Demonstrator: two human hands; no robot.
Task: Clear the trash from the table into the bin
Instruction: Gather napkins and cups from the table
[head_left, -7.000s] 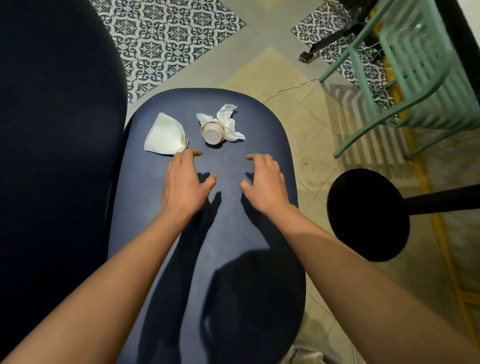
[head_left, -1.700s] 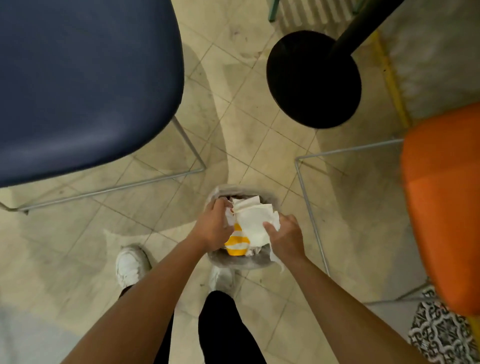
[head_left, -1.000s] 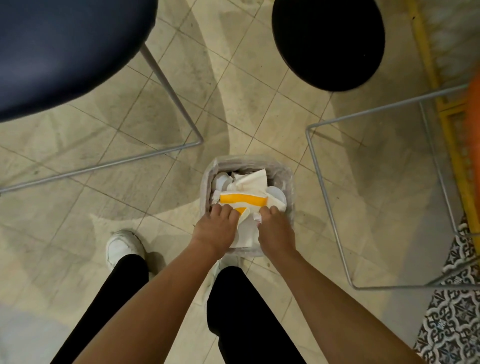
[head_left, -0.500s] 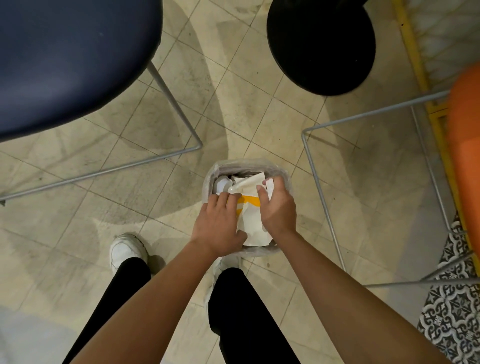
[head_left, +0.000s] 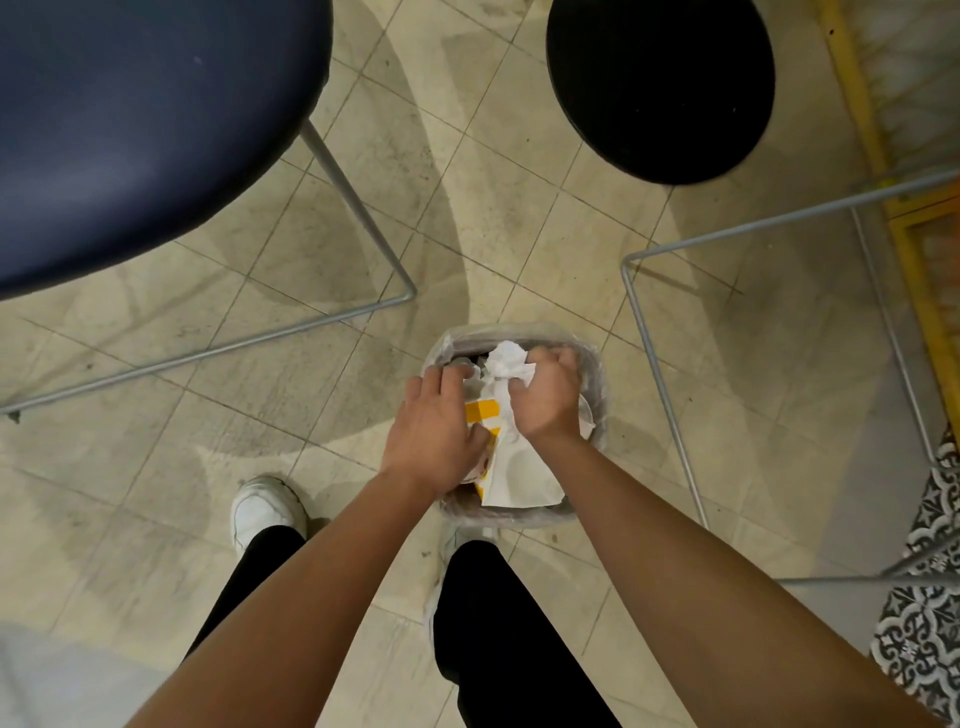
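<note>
A small bin (head_left: 597, 374) with a clear plastic liner stands on the tiled floor between my feet and the stools. It is stuffed with white paper and an orange-and-white wrapper (head_left: 480, 413). My right hand (head_left: 545, 400) is over the bin and grips a crumpled white napkin (head_left: 506, 364) at the bin's far side. My left hand (head_left: 434, 436) lies on the trash at the near left, fingers bent down onto the orange wrapper; a flat white paper (head_left: 522, 478) sticks out over the near rim. The dark blue table top (head_left: 145, 124) is at upper left.
The table's thin metal leg frame (head_left: 358, 208) runs across the floor left of the bin. A round black stool seat (head_left: 660, 83) is at the top, another wire frame (head_left: 654, 374) to the right. My white shoe (head_left: 265, 506) and black trousers are below the bin.
Seven seconds ago both hands were on the table by the trash. Over the last second they have stayed at the bin; my right hand moved farther up and now bunches a white napkin.
</note>
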